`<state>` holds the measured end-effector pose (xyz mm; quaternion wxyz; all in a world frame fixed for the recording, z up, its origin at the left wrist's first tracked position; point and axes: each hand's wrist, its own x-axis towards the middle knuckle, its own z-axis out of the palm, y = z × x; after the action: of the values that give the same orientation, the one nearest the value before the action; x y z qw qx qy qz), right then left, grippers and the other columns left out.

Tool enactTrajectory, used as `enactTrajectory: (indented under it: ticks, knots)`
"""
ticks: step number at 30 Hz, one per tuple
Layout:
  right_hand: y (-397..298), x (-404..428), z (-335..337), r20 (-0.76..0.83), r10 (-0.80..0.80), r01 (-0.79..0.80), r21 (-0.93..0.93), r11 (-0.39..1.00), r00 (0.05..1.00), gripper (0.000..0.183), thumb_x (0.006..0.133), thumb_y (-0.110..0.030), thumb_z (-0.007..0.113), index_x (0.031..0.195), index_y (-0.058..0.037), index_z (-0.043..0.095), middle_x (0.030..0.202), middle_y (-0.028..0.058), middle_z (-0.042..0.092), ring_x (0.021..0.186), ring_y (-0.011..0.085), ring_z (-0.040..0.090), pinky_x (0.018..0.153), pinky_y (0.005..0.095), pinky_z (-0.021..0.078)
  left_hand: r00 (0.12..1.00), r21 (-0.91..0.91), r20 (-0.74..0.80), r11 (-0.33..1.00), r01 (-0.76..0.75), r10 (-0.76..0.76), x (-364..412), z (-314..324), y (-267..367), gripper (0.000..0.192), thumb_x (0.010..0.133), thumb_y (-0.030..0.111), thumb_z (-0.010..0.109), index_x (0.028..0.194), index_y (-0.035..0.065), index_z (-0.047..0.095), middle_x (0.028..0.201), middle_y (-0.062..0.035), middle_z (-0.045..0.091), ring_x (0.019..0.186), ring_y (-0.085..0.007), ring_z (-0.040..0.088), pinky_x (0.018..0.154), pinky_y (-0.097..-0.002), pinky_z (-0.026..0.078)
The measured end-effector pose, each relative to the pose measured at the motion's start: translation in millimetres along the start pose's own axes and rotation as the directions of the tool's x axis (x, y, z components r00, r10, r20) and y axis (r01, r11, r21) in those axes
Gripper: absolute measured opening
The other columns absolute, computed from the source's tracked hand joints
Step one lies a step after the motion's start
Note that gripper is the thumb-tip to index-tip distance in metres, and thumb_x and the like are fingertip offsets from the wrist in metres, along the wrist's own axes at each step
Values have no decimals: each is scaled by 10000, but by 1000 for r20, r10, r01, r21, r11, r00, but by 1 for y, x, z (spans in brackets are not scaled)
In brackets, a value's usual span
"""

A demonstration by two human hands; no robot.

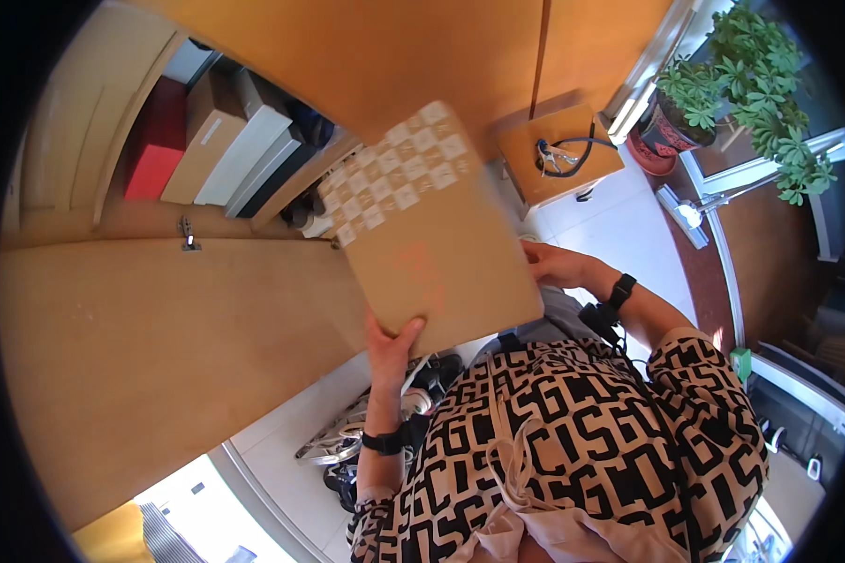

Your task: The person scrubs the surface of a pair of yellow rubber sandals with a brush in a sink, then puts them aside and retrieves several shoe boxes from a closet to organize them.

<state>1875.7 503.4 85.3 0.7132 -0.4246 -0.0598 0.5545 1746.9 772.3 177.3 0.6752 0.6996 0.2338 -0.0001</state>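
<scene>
A flat brown cardboard box (458,260) is held up in front of my body, tilted. White checkered squares cover its far end, and faint red marks show on its face. My left hand (392,345) grips the near left corner, its thumb on top. At the right side edge my right hand (552,264) holds the same box, with its fingertips partly hidden behind it. Whatever the box contains cannot be seen.
To the left an open cabinet door (183,352) swings out below a shelf. On that shelf stand a red box (157,141), a brown box (201,141) and pale boxes (243,144). Shoes (341,478) lie on the floor. A wooden stool (563,179) and potted plant (665,134) stand right.
</scene>
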Motion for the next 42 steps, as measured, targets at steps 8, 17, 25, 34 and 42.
enactTrajectory:
  ticks: [8,17,25,34,42]
  knots:
    - [30,-40,-82,-73,-60,88,499,862,996,609,745,-31,523,1297,-130,289,1206,84,426,1063,228,472,835,444,437,938,176,345,978,-110,43,93,96,19,777,654,90,697,1308,56,279,1170,-84,482,1061,-180,464,895,-298,379]
    - [8,-28,-149,-135,78,-2,491,871,988,690,742,-13,520,1336,-116,186,1245,102,389,1139,244,412,890,477,392,867,148,487,988,36,-105,180,149,-12,815,648,81,713,1323,64,258,1236,-63,427,1130,-171,410,939,-302,343]
    - [45,42,-230,-103,76,-39,320,946,992,693,706,8,557,1311,-108,242,1209,84,437,1078,232,474,799,455,459,907,165,373,976,142,-195,213,161,-51,776,662,32,685,1315,69,266,1212,-54,439,1113,-167,422,934,-302,350]
    - [17,45,-244,-334,319,-139,465,874,887,695,716,-42,554,1333,-160,256,1252,125,409,1132,308,420,878,509,382,879,155,421,972,174,-224,257,165,-113,695,677,11,648,1279,103,312,1192,-31,442,1092,-155,436,914,-298,367]
    - [-11,47,-274,-505,294,-189,249,950,812,611,740,-335,573,1297,-244,339,1275,43,396,1130,260,401,911,505,304,928,-74,351,985,158,-122,268,191,-178,681,686,4,657,1259,100,303,1149,-48,457,1052,-169,467,877,-302,418]
